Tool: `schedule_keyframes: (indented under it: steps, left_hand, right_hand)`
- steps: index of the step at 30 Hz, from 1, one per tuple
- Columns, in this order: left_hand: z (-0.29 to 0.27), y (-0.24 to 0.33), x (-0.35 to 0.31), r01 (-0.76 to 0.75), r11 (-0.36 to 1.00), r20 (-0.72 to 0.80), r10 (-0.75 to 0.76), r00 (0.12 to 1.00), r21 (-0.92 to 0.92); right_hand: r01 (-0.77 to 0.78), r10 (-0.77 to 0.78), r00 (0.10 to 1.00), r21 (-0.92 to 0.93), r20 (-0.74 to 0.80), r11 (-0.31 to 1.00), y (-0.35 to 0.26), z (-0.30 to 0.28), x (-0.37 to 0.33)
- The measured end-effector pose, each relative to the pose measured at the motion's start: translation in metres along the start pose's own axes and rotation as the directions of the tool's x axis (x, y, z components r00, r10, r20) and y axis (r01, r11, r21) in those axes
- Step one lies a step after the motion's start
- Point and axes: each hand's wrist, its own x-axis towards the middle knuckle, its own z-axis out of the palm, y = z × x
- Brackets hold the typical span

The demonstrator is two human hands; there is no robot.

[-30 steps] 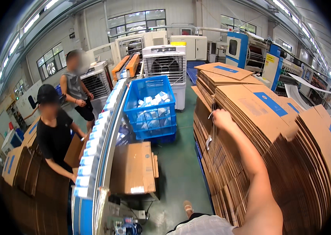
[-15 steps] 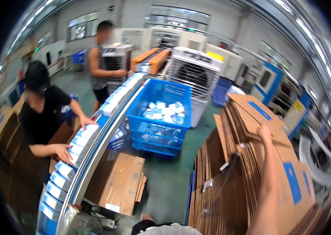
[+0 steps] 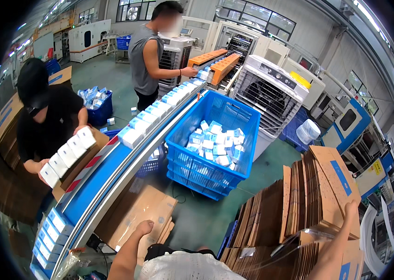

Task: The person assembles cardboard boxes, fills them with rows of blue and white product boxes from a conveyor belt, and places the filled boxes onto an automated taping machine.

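Observation:
My right hand (image 3: 352,208) is closed on the edge of a flattened cardboard box (image 3: 334,179) at the right. That box lies against a tall stack of flattened cardboard boxes (image 3: 267,212), packed on edge. Its fingertips are partly hidden behind the cardboard. My left hand (image 3: 145,227) is curled into a fist with nothing visible in it. It hovers in front of my body, over a brown cardboard box (image 3: 152,205) that sits low beside the conveyor.
A blue conveyor (image 3: 101,175) carries small white-and-blue boxes (image 3: 152,114). Beside it stands a blue crate (image 3: 206,175) holding many such boxes. Across the conveyor, one person (image 3: 48,126) handles a row of boxes at a carton; another (image 3: 148,56) stands farther back. An air cooler (image 3: 271,88) stands behind the crate.
My left hand has come into view from below. My right hand has shifted along the cardboard stack. The near co-worker has lifted a row of boxes to a carton. My view has turned left.

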Motion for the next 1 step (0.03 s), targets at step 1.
schedule_keyframes:
  steps: [1]
  left_hand:
    - [-0.0047,0.0126,0.0099,-0.009,0.998,0.007,0.01,1.0,-0.056]
  right_hand:
    - [0.003,-0.004,1.0,0.01,0.006,1.0,-0.0077,0.0136,0.0126]
